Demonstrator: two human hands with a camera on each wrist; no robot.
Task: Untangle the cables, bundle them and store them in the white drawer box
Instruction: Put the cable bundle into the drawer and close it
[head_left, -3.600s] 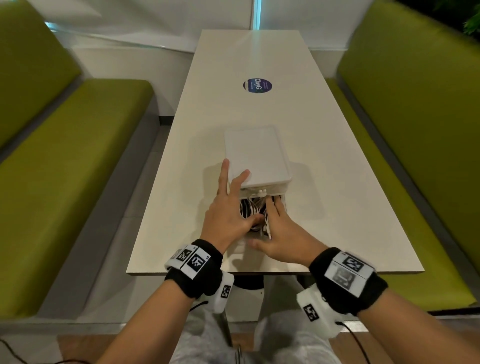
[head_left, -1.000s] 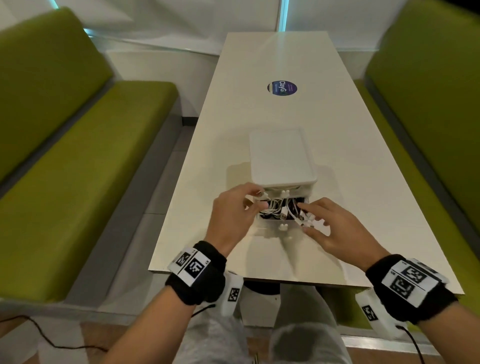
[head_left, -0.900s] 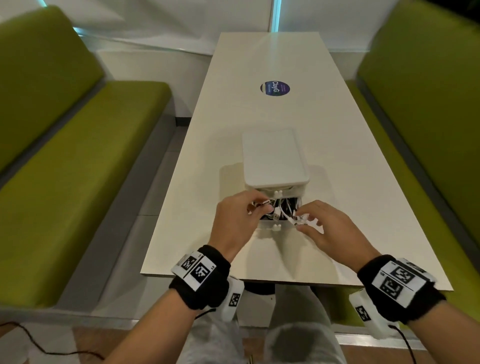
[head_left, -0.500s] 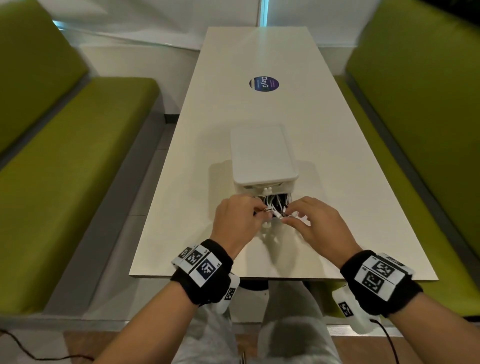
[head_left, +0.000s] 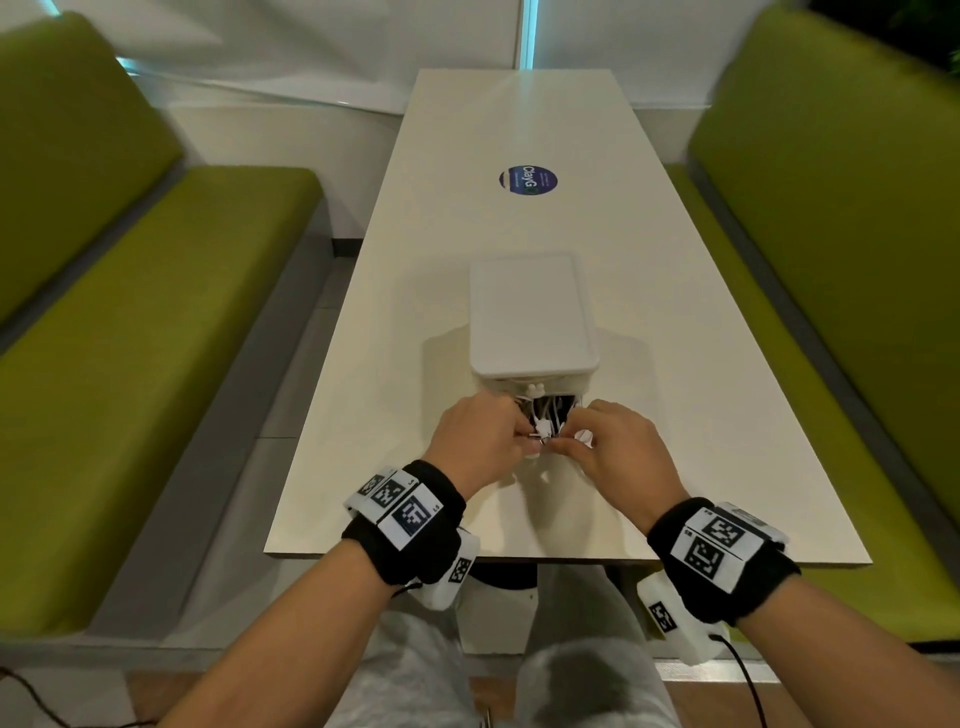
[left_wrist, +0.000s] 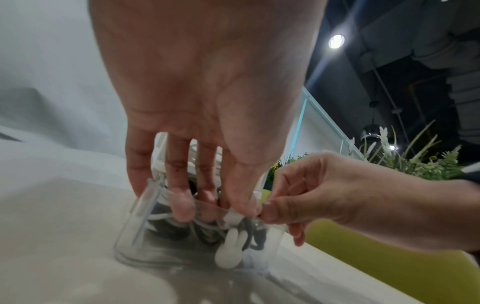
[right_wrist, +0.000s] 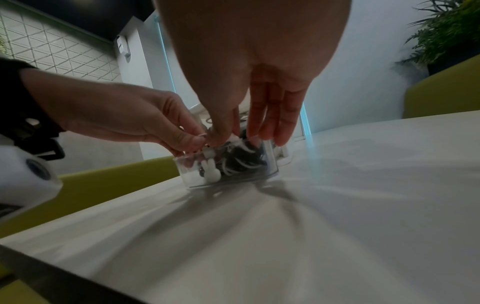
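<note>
I see the white drawer box (head_left: 532, 317) mid-table (head_left: 675, 364), its clear drawer (left_wrist: 135, 236) pulled out, full of tangled black and white cables (right_wrist: 241, 158). My left hand (head_left: 480, 436) and right hand (head_left: 615, 452) both pinch one white connector (head_left: 544, 430) above it. Green benches (head_left: 130, 338) flank the table.

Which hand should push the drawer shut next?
Probably the right hand: its fingers hang outside the clear drawer; the left hand has fingers inside among the cables.
</note>
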